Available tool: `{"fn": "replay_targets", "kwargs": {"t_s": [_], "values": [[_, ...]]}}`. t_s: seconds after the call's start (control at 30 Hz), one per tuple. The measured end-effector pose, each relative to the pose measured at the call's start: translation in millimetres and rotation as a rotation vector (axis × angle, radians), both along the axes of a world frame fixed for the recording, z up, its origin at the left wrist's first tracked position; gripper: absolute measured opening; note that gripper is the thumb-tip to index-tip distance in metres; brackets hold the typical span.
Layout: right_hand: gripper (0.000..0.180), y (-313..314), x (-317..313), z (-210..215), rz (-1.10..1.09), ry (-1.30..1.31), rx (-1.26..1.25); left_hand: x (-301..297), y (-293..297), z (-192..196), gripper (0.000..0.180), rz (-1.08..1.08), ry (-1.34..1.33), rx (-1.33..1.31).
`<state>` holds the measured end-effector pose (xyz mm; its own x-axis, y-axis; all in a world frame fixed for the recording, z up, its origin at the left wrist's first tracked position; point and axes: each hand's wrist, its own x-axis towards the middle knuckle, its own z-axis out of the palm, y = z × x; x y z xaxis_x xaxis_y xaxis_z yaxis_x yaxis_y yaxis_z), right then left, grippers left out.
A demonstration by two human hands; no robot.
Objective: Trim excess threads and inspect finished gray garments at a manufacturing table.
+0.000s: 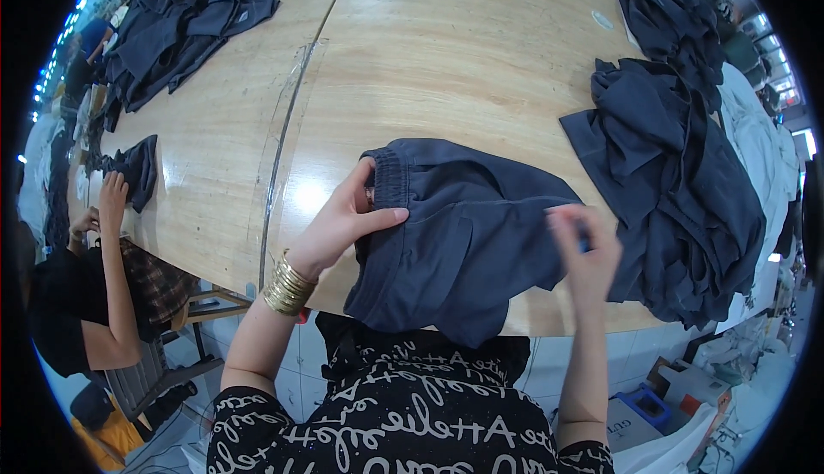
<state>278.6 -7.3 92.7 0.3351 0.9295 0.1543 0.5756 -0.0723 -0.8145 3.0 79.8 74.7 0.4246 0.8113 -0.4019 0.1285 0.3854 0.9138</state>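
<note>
A pair of dark navy shorts [481, 234] with a gathered elastic waistband lies on the table in front of me, its lower edge hanging over the near side. My left hand [343, 225] holds the waistband at its left end, thumb on top and the other fingers inside or behind the cloth. Above the right end of the shorts is my right hand [588, 247], slightly blurred, with its fingers curled in. Something small and dark blue shows between those fingers, too little of it to name. Whether this hand touches the cloth I cannot tell.
A heap of dark navy garments [669, 191] is piled to my right, with white cloth [755, 148] beyond it. More dark garments [189, 28] lie at the far left. Another person [94, 294] sits at the left edge, hands on dark cloth. A seam [287, 122] crosses the wooden table [446, 54].
</note>
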Motion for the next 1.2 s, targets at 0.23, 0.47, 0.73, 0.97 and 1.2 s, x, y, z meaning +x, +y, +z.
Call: {"fn": "replay_targets", "kwargs": {"t_s": [0.23, 0.47, 0.73, 0.97, 1.2], "values": [[0.026, 14, -79, -9, 0.284, 0.229, 0.192, 26, -17, 17, 0.072, 0.079, -0.318, -0.026], [0.013, 12, -88, -7, 0.237, 0.080, 0.250, 27, -23, 17, 0.070, 0.058, -0.349, 0.017], [0.013, 14, -76, 1, 0.191, 0.193, 0.155, 27, -22, 16, 0.067, 0.057, -0.395, -0.057], [0.010, 14, -49, 2, 0.047, 0.196, 0.180, 26, -22, 20, 0.067, 0.037, -0.407, -0.065], [0.015, -29, 23, 23, 0.139, 0.625, -0.116, 17, -20, 11, 0.067, 0.121, -0.410, -0.084]]}}
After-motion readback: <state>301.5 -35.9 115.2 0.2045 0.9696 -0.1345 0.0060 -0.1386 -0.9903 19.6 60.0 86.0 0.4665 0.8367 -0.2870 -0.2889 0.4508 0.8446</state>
